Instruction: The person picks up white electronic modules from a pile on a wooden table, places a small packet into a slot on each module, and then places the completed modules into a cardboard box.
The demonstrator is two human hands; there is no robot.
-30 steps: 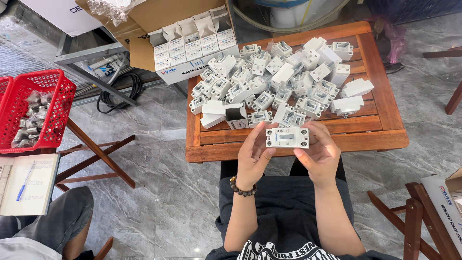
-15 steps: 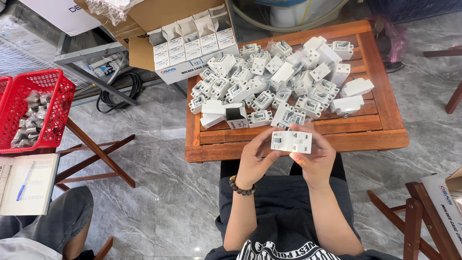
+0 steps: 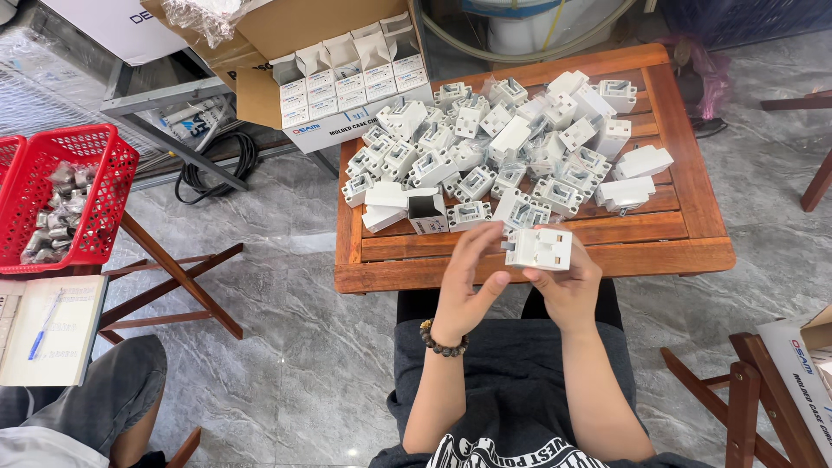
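So a white plastic breaker-type block [image 3: 539,249] is held up just in front of the near edge of the wooden table [image 3: 693,227], above the lap. It's gripped by the right hand [image 3: 568,286] from below and behind, fingers wrapped snugly round the lower edge. The left hand [image 3: 466,277] is brought in against the block's left end, fingers fairly spread, fingertips [image 3: 494,232] touching or nearly touching it; a full grasp on that side can't be told. A dark bead bracelet [image 3: 443,341] is worn on the left wrist.

The tabletop is mostly covered by a loose heap of similar white parts [image 3: 503,152], many in clear wrap. A small white carton [image 3: 426,211] is stood near the front left of the heap, open end up, with a couple of flat white pieces just beside it. An open cardboard box [image 3: 347,82] packed with rows of small white cartons is seen at the table's far left corner.

Off to the left, a red plastic basket [image 3: 65,195] with bagged grey bits is set on a folding stand, and a notebook with a blue pen [image 3: 48,329] is laid near it. Another person's knee [image 3: 104,390] is visible bottom left
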